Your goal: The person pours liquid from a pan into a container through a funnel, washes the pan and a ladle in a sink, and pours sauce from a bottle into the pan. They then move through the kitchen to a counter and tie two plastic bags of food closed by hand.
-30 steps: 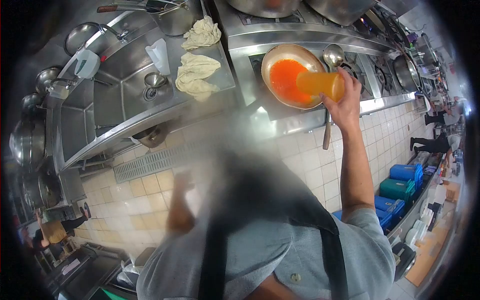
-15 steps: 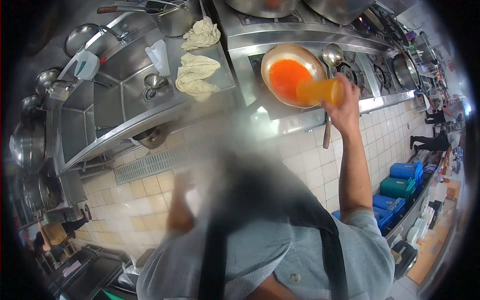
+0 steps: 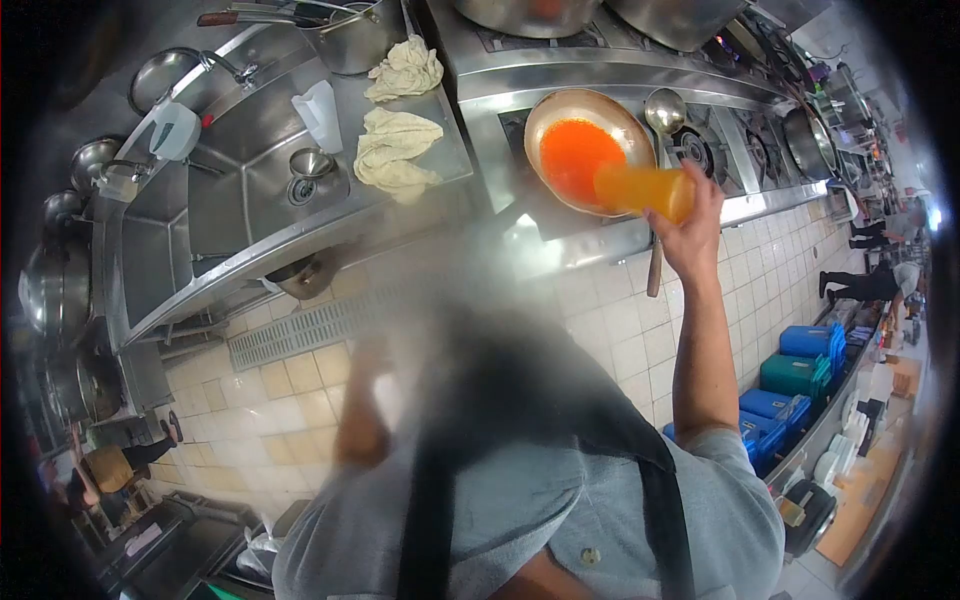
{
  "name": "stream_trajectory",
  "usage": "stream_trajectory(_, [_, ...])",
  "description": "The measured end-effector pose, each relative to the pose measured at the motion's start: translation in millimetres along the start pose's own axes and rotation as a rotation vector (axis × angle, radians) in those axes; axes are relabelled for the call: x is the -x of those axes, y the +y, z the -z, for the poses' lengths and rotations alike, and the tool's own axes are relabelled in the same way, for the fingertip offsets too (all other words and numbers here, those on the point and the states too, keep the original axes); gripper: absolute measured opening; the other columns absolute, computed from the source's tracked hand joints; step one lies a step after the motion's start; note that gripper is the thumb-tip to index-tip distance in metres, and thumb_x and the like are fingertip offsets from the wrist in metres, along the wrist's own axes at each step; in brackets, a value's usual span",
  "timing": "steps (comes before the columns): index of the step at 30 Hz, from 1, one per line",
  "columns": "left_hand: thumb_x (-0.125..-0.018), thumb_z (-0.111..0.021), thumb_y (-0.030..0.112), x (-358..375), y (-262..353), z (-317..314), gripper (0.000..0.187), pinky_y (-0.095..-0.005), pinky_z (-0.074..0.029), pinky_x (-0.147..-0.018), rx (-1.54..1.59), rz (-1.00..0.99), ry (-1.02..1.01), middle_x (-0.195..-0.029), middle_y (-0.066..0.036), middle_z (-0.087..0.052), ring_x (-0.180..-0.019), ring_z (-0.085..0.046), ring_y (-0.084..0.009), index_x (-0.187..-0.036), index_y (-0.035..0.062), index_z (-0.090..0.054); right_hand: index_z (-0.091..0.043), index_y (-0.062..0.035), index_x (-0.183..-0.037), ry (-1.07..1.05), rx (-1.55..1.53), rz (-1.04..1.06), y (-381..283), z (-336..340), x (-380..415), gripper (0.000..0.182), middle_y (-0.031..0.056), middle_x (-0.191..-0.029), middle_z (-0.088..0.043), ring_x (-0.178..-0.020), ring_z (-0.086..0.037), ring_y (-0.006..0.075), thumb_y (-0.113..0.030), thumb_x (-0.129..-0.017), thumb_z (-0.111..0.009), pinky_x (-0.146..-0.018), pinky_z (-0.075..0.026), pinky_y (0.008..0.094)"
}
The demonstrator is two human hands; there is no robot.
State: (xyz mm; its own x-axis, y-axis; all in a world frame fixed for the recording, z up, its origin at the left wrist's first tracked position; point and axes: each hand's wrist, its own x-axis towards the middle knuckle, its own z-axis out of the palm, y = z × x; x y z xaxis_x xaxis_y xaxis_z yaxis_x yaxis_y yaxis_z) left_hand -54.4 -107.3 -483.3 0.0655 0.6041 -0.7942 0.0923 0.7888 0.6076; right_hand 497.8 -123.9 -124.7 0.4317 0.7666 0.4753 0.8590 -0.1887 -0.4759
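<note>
We hold the orange container (image 3: 645,192) tilted over the near right rim of the pan (image 3: 615,112), its mouth toward the inside. Our right hand (image 3: 690,225) wraps its far end, with the thumb on the near side and the fingers around the other side. The pan is round, of shiny metal with sloping walls, and smooth red-orange liquid (image 3: 580,160) lies inside. Just right of the pan, we see the metal ladle (image 3: 663,112); its long handle reaches past the front edge of the steel stove (image 3: 600,235). Farther right of the pan is the ringed burner (image 3: 693,150). Left of the pan, a steel strip separates it from two soft, wrinkled cloths (image 3: 392,148), and beyond these is the angular metal sink (image 3: 240,190). Nearer to us than the pan, the square-tiled floor (image 3: 620,310) gives open room beyond the stove's edge. Our left hand (image 3: 370,385) is low and left of the pan, blurred; we cannot tell its grip.
</note>
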Motion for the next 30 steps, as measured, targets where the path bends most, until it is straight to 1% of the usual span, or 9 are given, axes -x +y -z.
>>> stream_trajectory(3, [-0.079, -0.075, 0.036, -0.7, 15.8, -8.8, 0.067, -0.0358, -0.056, -0.05, -0.017, 0.019, 0.066, -0.096, -0.016, -0.057, -0.058, -0.063, -0.0262, -0.127, 0.0041, -0.042, -0.042, -0.0155, -0.137, -0.1, 0.053, -0.059, 0.3, -3.0, -0.8, 0.077, 0.022, -0.126, -0.038, -0.118, -0.045, 0.0371, -0.012, -0.069, -0.077, -0.101, -0.041, 0.0435])
stream_trajectory(6, [-0.079, -0.075, 0.037, -30.4, 0.5, 3.1, 0.07, -0.0352, -0.056, -0.05, -0.276, -0.117, 0.055, -0.096, -0.016, -0.057, -0.059, -0.064, -0.0253, -0.129, 0.0037, -0.04, -0.04, -0.0156, -0.138, 0.111, -0.022, -0.011, -6.9, -0.3, 7.2, 0.077, 0.0211, -0.125, -0.038, -0.119, -0.045, 0.0365, -0.012, -0.07, -0.076, -0.101, -0.042, 0.044])
stream_trajectory(9, [-0.079, -0.075, 0.038, -78.5, -36.7, 31.8, 0.072, -0.0349, -0.056, -0.051, -0.442, -0.317, -0.037, -0.098, -0.017, -0.058, -0.059, -0.063, -0.0248, -0.13, 0.0037, -0.039, -0.039, -0.0141, -0.139, -0.119, 0.026, -0.147, 0.8, 4.2, 11.4, 0.078, 0.0201, -0.125, -0.039, -0.119, -0.044, 0.0354, -0.015, -0.071, -0.077, -0.101, -0.042, 0.0443])
stream_trajectory(13, [-0.079, -0.075, 0.038, -42.1, 0.2, 13.6, 0.071, -0.0351, -0.056, -0.051, -0.325, -0.176, 0.0, -0.097, -0.017, -0.058, -0.058, -0.063, -0.0243, -0.13, 0.0041, -0.04, -0.039, -0.0119, -0.138, 0.121, -0.069, -0.078, -10.5, 10.2, 15.8, 0.076, 0.0195, -0.125, -0.039, -0.119, -0.044, 0.0342, -0.018, -0.073, -0.077, -0.1, -0.042, 0.0438])
stream_trajectory(18, [-0.079, -0.075, 0.036, -57.6, 5.9, 19.4, 0.069, -0.0344, -0.056, -0.05, -0.388, -0.292, -0.069, -0.096, -0.016, -0.058, -0.056, -0.062, -0.0224, -0.129, 0.0046, -0.04, -0.04, -0.0107, -0.136, 0.292, -0.193, -0.048, 1.3, -3.7, 24.0, 0.073, 0.018, -0.125, -0.04, -0.12, -0.044, 0.0331, -0.021, -0.074, -0.078, -0.1, -0.041, 0.0433])
stream_trajectory(21, [-0.078, -0.076, 0.034, -68.2, 20.1, 16.2, 0.069, -0.0335, -0.055, -0.049, -0.353, -0.333, -0.09, -0.096, -0.017, -0.059, -0.056, -0.061, -0.0208, -0.129, 0.0044, -0.04, -0.04, -0.0094, -0.135, 0.013, 0.006, -0.142, 11.3, -3.9, 18.0, 0.074, 0.0175, -0.124, -0.041, -0.12, -0.043, 0.0321, -0.024, -0.074, -0.08, -0.1, -0.041, 0.0427])
stream_trajectory(25, [-0.079, -0.076, 0.03, -80.0, 39.2, 22.5, 0.067, -0.0315, -0.054, -0.048, -0.385, -0.493, -0.111, -0.096, -0.015, -0.059, -0.055, -0.061, -0.0184, -0.129, 0.0041, -0.04, -0.039, -0.0095, -0.136, 0.305, -0.171, -0.117, -11.7, 5.0, 16.4, 0.075, 0.0172, -0.125, -0.041, -0.118, -0.045, 0.032, -0.023, -0.074, -0.08, -0.1, -0.041, 0.043])
stream_trajectory(26, [-0.081, -0.075, 0.03, -118.5, 22.1, 31.8, 0.065, -0.0308, -0.054, -0.05, -0.662, -0.704, -0.008, -0.097, -0.014, -0.059, -0.056, -0.061, -0.018, -0.13, 0.0051, -0.04, -0.039, -0.0085, -0.135, 0.368, -0.226, -0.078, -16.0, 2.2, 17.6, 0.076, 0.0172, -0.125, -0.04, -0.118, -0.046, 0.0318, -0.023, -0.074, -0.081, -0.1, -0.041, 0.0428])
stream_trajectory(30, [-0.081, -0.074, 0.029, -44.0, 95.7, -5.7, 0.063, -0.0299, -0.054, -0.052, -0.457, -0.459, 0.055, -0.099, -0.014, -0.06, -0.059, -0.062, -0.0175, -0.13, 0.0066, -0.041, -0.035, -0.0028, -0.136, 0.198, -0.117, -0.171, -10.4, -10.6, 31.1, 0.078, 0.0185, -0.126, -0.039, -0.121, -0.045, 0.0306, -0.021, -0.075, -0.08, -0.101, -0.041, 0.0395])
